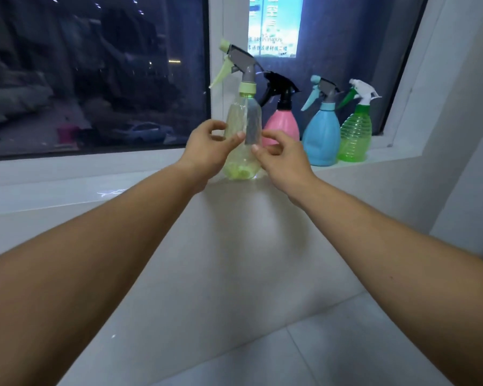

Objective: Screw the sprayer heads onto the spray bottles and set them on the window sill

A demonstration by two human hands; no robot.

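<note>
- Both hands are at the yellow bottle point(241, 135): the left hand point(207, 151) on its left side, the right hand point(283, 158) on its right side.
- Left hand is loosely open, with the fingers curled; the tip of one finger seems to touch the bottle wall, but nothing is gripped.
- Right hand is also loose and holds nothing; its fingertips are just beside the lower body of the bottle, and I cannot tell if they touch it.
- This bottle stands upright on the window sill point(151, 188), with its grey and pale green sprayer head point(239, 68) already on the neck and the trigger pointing left.
- Its long axis is vertical, and it lies straight ahead, between the two hands; neither hand is clearly nearer.
- To the right, three more bottles stand in a row on the sill: the pink bottle point(282, 125) just behind the right hand, then the blue bottle point(321, 135) and the green bottle point(356, 135), all with heads on.
- I judge that the task is almost finished, and the next move is only to take the hands away without tipping the yellow bottle.
</note>
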